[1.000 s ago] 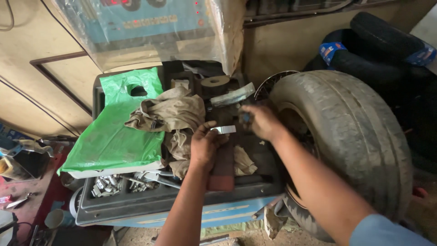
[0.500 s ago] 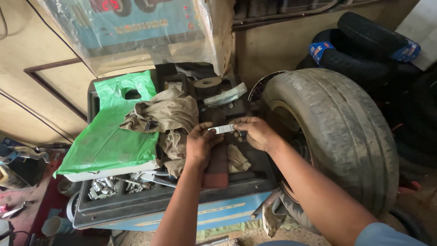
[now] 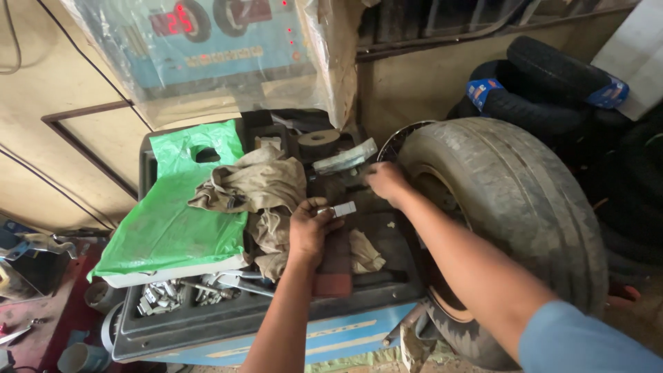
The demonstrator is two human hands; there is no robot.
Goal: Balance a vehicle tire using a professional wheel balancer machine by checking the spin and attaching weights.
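My left hand (image 3: 311, 231) holds a short strip of grey metal weights (image 3: 338, 208) over the black tray (image 3: 207, 324) of a blue machine. My right hand (image 3: 385, 183) reaches past it toward the back of the tray, its fingers by a clear plastic packet (image 3: 343, 157); what it grips, if anything, is hidden. A worn car tyre (image 3: 511, 207) stands mounted just right of the tray, against my right forearm. A dirty beige rag (image 3: 255, 186) lies bunched to the left of my left hand.
A green plastic bag (image 3: 169, 224) covers a white box on the tray's left. Loose metal clips (image 3: 162, 297) fill a front compartment. A plastic-covered display panel (image 3: 207, 41) stands behind. More tyres (image 3: 552, 83) are stacked at the back right. Tools lie on the floor at left.
My right hand has drawn away from my left hand toward the plastic packet at the back. My left hand keeps the weight strip in about the same place.
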